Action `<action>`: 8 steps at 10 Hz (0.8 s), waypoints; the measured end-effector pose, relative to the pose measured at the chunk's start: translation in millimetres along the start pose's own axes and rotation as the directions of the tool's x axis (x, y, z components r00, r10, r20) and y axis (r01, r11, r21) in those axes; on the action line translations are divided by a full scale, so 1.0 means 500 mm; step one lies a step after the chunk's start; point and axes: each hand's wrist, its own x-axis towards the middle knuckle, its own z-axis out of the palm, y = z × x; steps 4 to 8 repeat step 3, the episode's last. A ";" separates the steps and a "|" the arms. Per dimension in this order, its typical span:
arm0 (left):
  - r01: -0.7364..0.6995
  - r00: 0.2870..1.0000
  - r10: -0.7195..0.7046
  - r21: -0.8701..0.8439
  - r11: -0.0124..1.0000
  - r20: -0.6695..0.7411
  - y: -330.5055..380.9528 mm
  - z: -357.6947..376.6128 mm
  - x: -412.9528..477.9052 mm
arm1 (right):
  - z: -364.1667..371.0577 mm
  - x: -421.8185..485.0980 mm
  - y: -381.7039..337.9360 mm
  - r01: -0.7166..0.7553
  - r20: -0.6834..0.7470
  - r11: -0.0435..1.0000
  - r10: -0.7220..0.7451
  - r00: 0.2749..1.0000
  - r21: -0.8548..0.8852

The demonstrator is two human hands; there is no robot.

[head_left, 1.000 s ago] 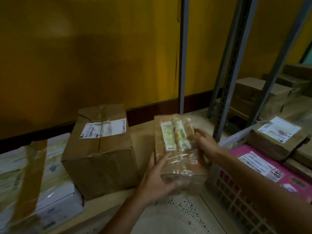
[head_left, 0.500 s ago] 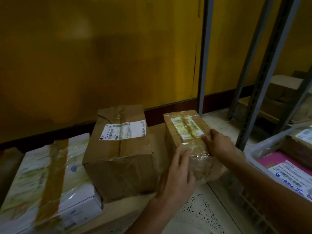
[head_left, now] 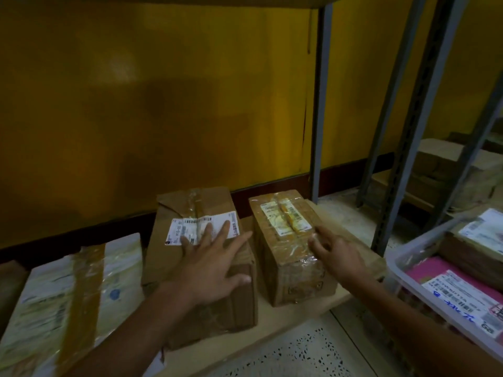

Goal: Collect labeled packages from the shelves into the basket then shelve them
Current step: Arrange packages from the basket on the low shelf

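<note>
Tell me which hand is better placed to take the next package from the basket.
Right, probably. The right hand lies on the taped box, nearest the basket; the left hand rests flat on the bigger box, farther away.

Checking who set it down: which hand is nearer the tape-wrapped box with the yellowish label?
Right. The right hand rests on the tape-wrapped box; the left hand lies flat on the neighbouring brown box.

Three boxes (head_left: 201, 257) on the shelf, one basket (head_left: 402, 257) (holding packages (head_left: 462, 289)), two hands (head_left: 209, 270).

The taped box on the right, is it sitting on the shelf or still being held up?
On the shelf. The taped box rests flat on the shelf board, and the right hand only touches its top, fingers open.
</note>
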 end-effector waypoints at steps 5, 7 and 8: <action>-0.011 0.999 0.003 -0.207 0.978 -0.042 0.107 -0.164 -0.011 | -0.184 -0.023 -0.095 -0.010 -0.071 0.995 0.003 0.997 -0.097; -0.011 0.999 0.003 -0.207 0.978 -0.042 0.107 -0.164 -0.011 | -0.184 -0.023 -0.095 -0.010 -0.071 0.995 0.003 0.997 -0.097; -0.011 0.999 0.003 -0.207 0.978 -0.042 0.107 -0.164 -0.011 | -0.184 -0.023 -0.095 -0.010 -0.071 0.995 0.003 0.997 -0.097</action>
